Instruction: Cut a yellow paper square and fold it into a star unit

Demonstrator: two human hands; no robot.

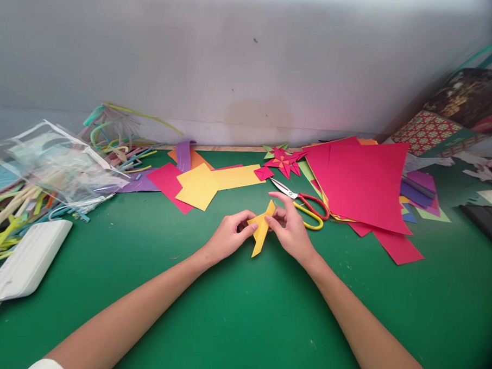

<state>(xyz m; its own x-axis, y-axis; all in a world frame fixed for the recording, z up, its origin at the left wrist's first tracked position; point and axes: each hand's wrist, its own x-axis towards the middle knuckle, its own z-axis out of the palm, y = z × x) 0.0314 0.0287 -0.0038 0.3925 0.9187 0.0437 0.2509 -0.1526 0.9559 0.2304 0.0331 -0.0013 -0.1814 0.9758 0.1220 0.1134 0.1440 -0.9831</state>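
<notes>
Between my two hands is a folded piece of yellow paper (260, 237), held just above the green table (232, 314). My left hand (231, 234) pinches its left side, thumb on top. On the other side my right hand (290, 225) grips it between thumb and fingers, with the index finger raised. Scissors (297, 196) with one red and one yellow handle loop lie right behind my right hand. A small red folded square (264, 173) rests near the scissors' tips, and a red folded paper star (285, 161) sits behind them.
Yellow sheets (201, 187) and a red sheet (164, 179) lie at the back left. A stack of red paper (360, 181) is at the right. Far left are a clear plastic bag (63, 160), several coloured strips (7, 234) and a white device (26, 259). A patterned bag (430, 132) stands back right.
</notes>
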